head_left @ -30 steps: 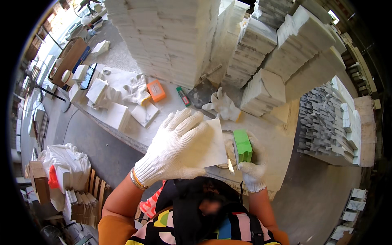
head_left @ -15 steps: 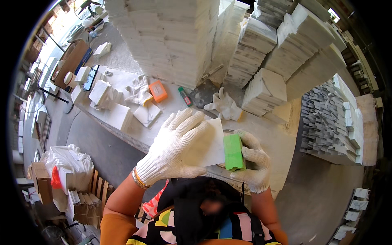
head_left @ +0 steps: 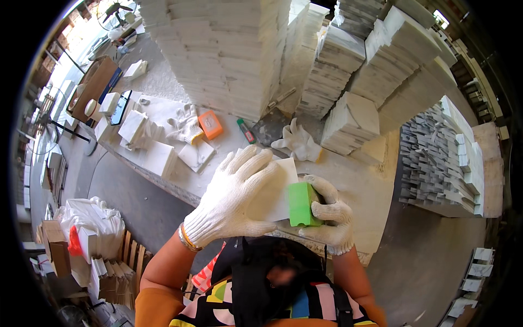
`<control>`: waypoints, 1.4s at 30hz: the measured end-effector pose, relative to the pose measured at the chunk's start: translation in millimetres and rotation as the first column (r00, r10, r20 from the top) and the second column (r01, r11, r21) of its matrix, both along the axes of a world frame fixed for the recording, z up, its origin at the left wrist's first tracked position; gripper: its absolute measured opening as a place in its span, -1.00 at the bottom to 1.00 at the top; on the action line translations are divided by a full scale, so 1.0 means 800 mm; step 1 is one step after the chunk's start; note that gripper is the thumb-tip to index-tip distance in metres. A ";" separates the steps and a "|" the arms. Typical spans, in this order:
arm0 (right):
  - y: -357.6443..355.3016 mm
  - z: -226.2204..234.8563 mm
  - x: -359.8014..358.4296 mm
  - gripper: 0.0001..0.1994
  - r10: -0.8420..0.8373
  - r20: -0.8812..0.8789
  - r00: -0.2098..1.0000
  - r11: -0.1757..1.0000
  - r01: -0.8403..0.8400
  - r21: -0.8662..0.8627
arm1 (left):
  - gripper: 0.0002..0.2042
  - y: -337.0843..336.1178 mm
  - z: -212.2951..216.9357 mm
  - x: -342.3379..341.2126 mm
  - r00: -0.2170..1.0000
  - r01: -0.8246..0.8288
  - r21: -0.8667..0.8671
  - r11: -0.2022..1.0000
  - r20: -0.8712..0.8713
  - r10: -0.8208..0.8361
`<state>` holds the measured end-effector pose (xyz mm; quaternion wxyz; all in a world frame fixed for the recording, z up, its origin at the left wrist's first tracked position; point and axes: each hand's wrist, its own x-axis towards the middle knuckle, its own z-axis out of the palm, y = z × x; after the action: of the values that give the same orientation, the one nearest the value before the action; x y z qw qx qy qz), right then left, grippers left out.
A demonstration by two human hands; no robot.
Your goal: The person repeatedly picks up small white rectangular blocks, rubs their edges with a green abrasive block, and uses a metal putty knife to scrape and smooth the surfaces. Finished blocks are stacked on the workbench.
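My left hand [head_left: 231,199], in a white knitted glove, lies across a white marble-like tile [head_left: 280,188], fingers over its far part and thumb along the near side. Much of the tile is hidden under this hand. My right hand [head_left: 331,218], gloved the same way, grips a bright green block [head_left: 301,204] between thumb and fingers. The block is at the tile's right edge; whether it touches the tile I cannot tell. Behind the right hand, a round rim [head_left: 306,176] partly shows. The worktable [head_left: 359,185] is pale and dusty.
Loose gloves [head_left: 297,141], an orange block [head_left: 210,124] and a red-and-green tool [head_left: 246,131] lie beyond my hands. Tall tile stacks [head_left: 218,54] rise at the back. Small tiles [head_left: 159,158] and a phone [head_left: 121,107] are at the left; grey strips [head_left: 427,163] are piled right.
My right hand has moved slightly left with the green block, which is turned a little and now overlaps the tile's right edge in view. My left hand has barely moved.
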<state>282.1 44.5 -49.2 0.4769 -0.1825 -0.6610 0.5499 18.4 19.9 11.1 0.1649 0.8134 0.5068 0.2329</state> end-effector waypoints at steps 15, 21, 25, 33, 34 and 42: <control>-0.006 -0.049 0.013 -0.29 -0.028 -0.189 0.982 0.959 -0.027 -0.284 | -0.07 -0.002 0.007 0.001 1.000 0.008 -0.036 0.999 -0.006 -0.008; -0.002 -0.033 0.017 -0.34 0.008 -0.151 0.988 0.990 -0.029 -0.138 | -0.05 -0.004 0.002 0.002 1.000 -0.003 -0.037 0.999 -0.003 0.003; 0.003 -0.003 -0.003 -0.36 0.044 -0.023 0.999 0.998 -0.043 0.041 | -0.03 -0.005 0.005 -0.001 1.000 0.007 -0.029 1.000 -0.014 -0.007; -0.014 -0.056 0.074 -0.36 -0.193 0.003 0.981 0.968 0.191 -0.165 | 0.00 -0.001 -0.004 0.003 1.000 0.012 -0.011 1.000 -0.021 -0.012; -0.018 -0.041 0.087 -0.35 -0.236 -0.055 0.970 0.945 0.216 -0.244 | -0.01 -0.004 -0.005 0.004 0.999 -0.008 0.001 1.000 -0.039 0.008; -0.053 -0.095 0.213 -0.43 -0.563 0.700 0.439 0.673 0.736 0.080 | 0.03 -0.002 0.016 0.033 0.946 -0.076 -0.013 0.997 -0.317 0.068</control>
<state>452.5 2.0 -124.9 0.3522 -0.6647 -0.5916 0.2902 45.1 18.0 23.9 0.0832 0.8192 0.5587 0.0992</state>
